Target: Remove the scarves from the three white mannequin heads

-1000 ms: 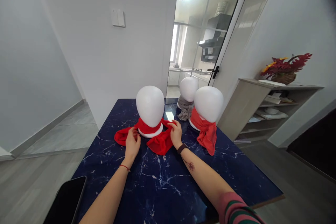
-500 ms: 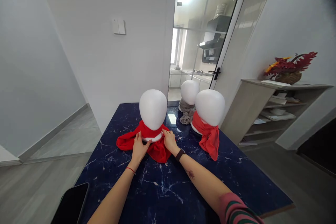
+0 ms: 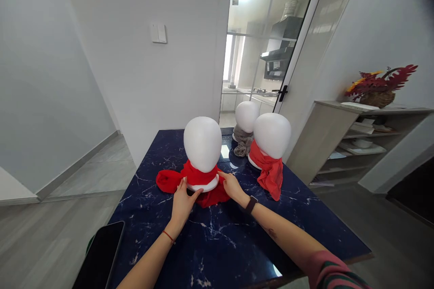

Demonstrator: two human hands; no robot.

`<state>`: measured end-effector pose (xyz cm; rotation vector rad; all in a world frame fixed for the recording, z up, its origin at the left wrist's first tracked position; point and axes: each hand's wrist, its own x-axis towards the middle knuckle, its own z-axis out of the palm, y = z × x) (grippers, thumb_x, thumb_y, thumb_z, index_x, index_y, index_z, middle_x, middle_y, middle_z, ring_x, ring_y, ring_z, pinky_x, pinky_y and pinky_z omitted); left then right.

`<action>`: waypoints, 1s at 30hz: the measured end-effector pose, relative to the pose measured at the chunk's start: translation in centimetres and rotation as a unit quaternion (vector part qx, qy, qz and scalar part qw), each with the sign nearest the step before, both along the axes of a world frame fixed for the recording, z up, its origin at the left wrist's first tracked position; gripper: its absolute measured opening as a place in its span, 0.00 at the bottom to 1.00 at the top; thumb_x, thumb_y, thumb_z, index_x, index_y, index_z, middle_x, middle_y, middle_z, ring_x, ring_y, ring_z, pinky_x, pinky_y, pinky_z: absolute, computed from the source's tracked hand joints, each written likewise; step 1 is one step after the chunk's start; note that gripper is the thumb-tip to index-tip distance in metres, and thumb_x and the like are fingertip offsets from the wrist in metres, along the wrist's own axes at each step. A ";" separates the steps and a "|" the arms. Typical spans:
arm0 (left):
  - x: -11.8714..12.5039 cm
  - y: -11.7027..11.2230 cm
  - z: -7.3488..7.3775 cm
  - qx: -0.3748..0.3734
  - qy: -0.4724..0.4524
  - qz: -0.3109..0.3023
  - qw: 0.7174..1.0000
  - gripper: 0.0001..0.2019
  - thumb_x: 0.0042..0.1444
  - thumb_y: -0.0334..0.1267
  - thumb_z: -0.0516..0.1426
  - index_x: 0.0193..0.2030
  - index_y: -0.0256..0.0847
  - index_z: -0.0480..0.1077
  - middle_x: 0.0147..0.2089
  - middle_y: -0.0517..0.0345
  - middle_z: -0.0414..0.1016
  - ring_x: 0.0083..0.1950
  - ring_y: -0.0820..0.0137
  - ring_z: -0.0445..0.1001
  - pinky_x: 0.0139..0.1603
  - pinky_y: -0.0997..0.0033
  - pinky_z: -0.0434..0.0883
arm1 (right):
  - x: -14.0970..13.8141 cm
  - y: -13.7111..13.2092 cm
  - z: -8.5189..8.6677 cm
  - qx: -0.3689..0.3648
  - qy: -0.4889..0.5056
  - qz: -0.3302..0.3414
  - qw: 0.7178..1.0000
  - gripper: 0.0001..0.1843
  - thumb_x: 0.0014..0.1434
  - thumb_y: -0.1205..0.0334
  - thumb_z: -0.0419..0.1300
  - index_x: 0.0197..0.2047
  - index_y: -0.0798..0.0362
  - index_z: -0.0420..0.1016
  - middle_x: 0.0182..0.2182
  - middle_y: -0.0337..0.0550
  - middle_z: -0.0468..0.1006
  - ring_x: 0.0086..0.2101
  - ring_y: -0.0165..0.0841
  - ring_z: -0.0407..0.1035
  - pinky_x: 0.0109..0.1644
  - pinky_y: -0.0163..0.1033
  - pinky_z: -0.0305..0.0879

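Note:
A white mannequin head (image 3: pixel 202 143) stands on the dark blue marble table (image 3: pixel 220 244) with a red scarf (image 3: pixel 169 179) wrapped round its neck, the ends spread on the tabletop. My left hand (image 3: pixel 182 199) rests at the front left of the head's white base, fingers stretched out against base and scarf. My right hand (image 3: pixel 231 185) lies on the scarf at the base's right side, fingers extended and touching the cloth. Neither hand visibly grips the fabric.
A second white head (image 3: pixel 272 134) with a red scarf (image 3: pixel 271 172) stands to the right, a third head (image 3: pixel 247 115) with a grey scarf behind it. A black phone (image 3: pixel 100 259) lies at the table's near left edge. A shelf (image 3: pixel 352 144) with a flower basket stands right.
Both hands came in from the scarf's spread ends to the front of the head's base. The scarf ends are drawn closer together under the head.

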<state>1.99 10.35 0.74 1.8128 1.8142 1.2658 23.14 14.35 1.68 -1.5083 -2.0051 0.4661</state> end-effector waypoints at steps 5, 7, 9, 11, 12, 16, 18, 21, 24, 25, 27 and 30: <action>-0.3 -0.4 -0.4 -0.028 0.024 -0.011 0.999 0.37 0.49 0.50 0.61 0.61 0.25 0.61 0.62 0.33 0.64 0.64 0.53 0.61 0.63 0.57 0.61 | 2.5 0.0 2.5 -0.017 0.025 0.077 0.997 0.30 0.49 0.81 0.44 0.48 0.54 0.77 0.48 0.44 0.77 0.49 0.33 0.71 0.58 0.39 0.62; -0.4 -0.2 -0.8 -0.027 0.023 -0.010 0.999 0.37 0.49 0.51 0.61 0.61 0.27 0.61 0.62 0.33 0.63 0.65 0.53 0.61 0.64 0.56 0.59 | 3.6 0.1 4.1 0.001 0.001 0.069 0.998 0.28 0.51 0.79 0.45 0.49 0.54 0.76 0.48 0.44 0.78 0.48 0.33 0.72 0.56 0.38 0.63; -0.4 -0.1 -1.2 -0.019 0.020 -0.010 1.000 0.36 0.49 0.50 0.61 0.61 0.29 0.61 0.63 0.35 0.63 0.65 0.53 0.60 0.65 0.54 0.57 | 4.8 0.1 5.5 0.038 -0.055 0.037 0.997 0.27 0.52 0.78 0.46 0.50 0.55 0.75 0.48 0.46 0.77 0.48 0.35 0.71 0.56 0.39 0.63; -0.4 -0.1 -1.6 -0.012 0.018 -0.012 1.000 0.36 0.49 0.50 0.61 0.61 0.31 0.62 0.63 0.36 0.62 0.66 0.53 0.59 0.66 0.53 0.55 | 6.1 0.5 6.7 0.089 -0.137 0.006 0.987 0.25 0.53 0.77 0.48 0.52 0.56 0.73 0.49 0.48 0.76 0.49 0.38 0.69 0.57 0.43 0.62; -0.3 -0.1 -1.7 -0.010 0.018 -0.013 1.000 0.36 0.48 0.49 0.61 0.61 0.31 0.62 0.64 0.36 0.62 0.66 0.53 0.59 0.67 0.53 0.55 | 6.7 0.8 7.1 0.113 -0.176 -0.005 0.978 0.25 0.54 0.78 0.48 0.52 0.56 0.72 0.51 0.49 0.74 0.50 0.39 0.68 0.57 0.44 0.61; 0.0 -0.5 -2.1 -0.019 0.014 0.000 1.000 0.38 0.47 0.48 0.62 0.62 0.28 0.59 0.63 0.35 0.63 0.65 0.53 0.60 0.64 0.55 0.59 | 8.1 3.7 9.3 0.145 -0.223 -0.055 0.962 0.22 0.54 0.80 0.48 0.50 0.63 0.72 0.55 0.59 0.68 0.53 0.40 0.63 0.59 0.44 0.58; 0.1 -0.6 -2.3 -0.017 0.019 0.000 1.000 0.39 0.47 0.48 0.61 0.63 0.30 0.57 0.63 0.36 0.63 0.65 0.52 0.60 0.63 0.53 0.61 | 7.8 6.1 11.2 0.120 -0.172 -0.072 0.975 0.17 0.55 0.79 0.48 0.43 0.64 0.73 0.52 0.62 0.69 0.52 0.41 0.65 0.59 0.43 0.58; 0.1 -0.9 -2.2 -0.005 0.060 -0.004 0.998 0.38 0.47 0.49 0.60 0.63 0.31 0.57 0.63 0.36 0.63 0.65 0.51 0.59 0.64 0.49 0.56 | 5.7 10.1 15.2 0.092 -0.092 -0.069 0.989 0.13 0.55 0.78 0.50 0.40 0.61 0.73 0.42 0.59 0.75 0.46 0.40 0.69 0.55 0.44 0.60; 0.0 -1.2 -1.9 -0.003 0.105 0.006 0.994 0.38 0.47 0.51 0.60 0.62 0.32 0.57 0.60 0.36 0.66 0.63 0.51 0.63 0.65 0.46 0.51 | 1.7 13.6 19.3 0.088 -0.040 -0.043 0.994 0.11 0.55 0.75 0.52 0.39 0.58 0.72 0.35 0.50 0.77 0.40 0.36 0.71 0.49 0.39 0.64; -0.1 -1.3 -1.8 -0.004 0.109 0.010 0.994 0.38 0.47 0.51 0.59 0.62 0.33 0.57 0.59 0.37 0.67 0.62 0.51 0.63 0.65 0.46 0.52 | 0.1 14.4 20.4 0.086 -0.020 -0.030 0.996 0.10 0.55 0.74 0.52 0.39 0.58 0.72 0.33 0.47 0.77 0.38 0.34 0.71 0.46 0.38 0.65; -0.1 -1.5 -1.6 -0.007 0.104 0.016 0.994 0.39 0.47 0.50 0.60 0.63 0.35 0.55 0.60 0.38 0.66 0.62 0.51 0.63 0.64 0.46 0.53 | -3.4 15.3 22.3 0.084 0.019 0.002 0.996 0.10 0.56 0.72 0.51 0.41 0.58 0.70 0.31 0.43 0.77 0.32 0.30 0.70 0.41 0.35 0.67; -0.1 -1.6 -1.4 -0.014 0.094 0.019 0.995 0.40 0.46 0.50 0.60 0.63 0.35 0.53 0.61 0.38 0.65 0.64 0.52 0.62 0.64 0.48 0.53 | -7.9 14.4 24.2 0.077 0.193 0.087 0.974 0.12 0.58 0.71 0.46 0.42 0.55 0.66 0.31 0.39 0.75 0.29 0.27 0.69 0.36 0.34 0.67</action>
